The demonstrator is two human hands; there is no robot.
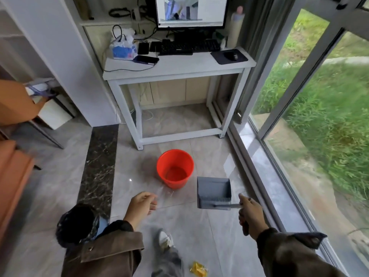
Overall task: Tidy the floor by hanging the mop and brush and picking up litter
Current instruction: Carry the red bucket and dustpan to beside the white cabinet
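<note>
At the bottom of the view, a crumpled yellow wrapper lies on the grey tiled floor, just beside the person's shoe and trouser leg. Both arms reach forward in brown jacket sleeves. The left hand is curled with its fingers bent inward, pinching a thin clear plastic film that is blurred and hard to make out. The right hand is wrapped tight around a grey handle that joins a grey dustpan; the pan stands with its open side facing up and a comb of teeth along its near edge. Just beyond the two hands, an orange-red bucket sits on the floor, touching nothing, with a little water in the bottom. Farther off stands a white surface on a white frame, carrying a black keyboard, a mouse on a dark pad, a phone and a plastic bag, with a lit monitor behind. To the right, a sliding glass door shows grass outside. At the far left are orange seats.
</note>
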